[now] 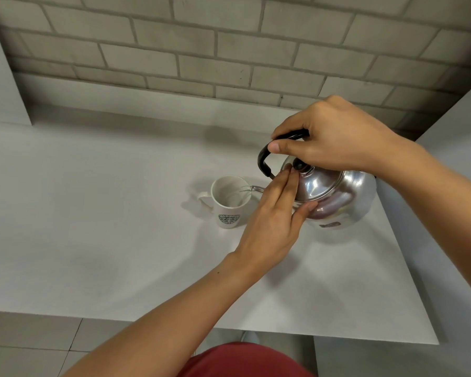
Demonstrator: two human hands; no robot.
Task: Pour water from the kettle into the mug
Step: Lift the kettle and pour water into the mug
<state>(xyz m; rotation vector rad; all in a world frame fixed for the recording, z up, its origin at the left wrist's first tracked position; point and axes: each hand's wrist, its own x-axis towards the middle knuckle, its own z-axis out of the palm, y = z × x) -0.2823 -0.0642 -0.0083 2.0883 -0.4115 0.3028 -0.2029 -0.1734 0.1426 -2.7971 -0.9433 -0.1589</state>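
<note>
A shiny steel kettle (343, 197) with a black handle is tilted to the left above the white table (93, 213). My right hand (335, 137) grips the black handle from above. My left hand (272, 221) lies flat against the lid, fingers near the black knob, thumb on the kettle's body. The thin spout reaches over the rim of a white mug (229, 202) with a green logo, its handle pointing left. A thin stream of water runs from the spout into the mug, which holds some water.
A grey brick wall (229, 50) rises behind the table. White panels stand at the far left and right. The table's front edge runs near my body, with a tiled floor (25, 344) below.
</note>
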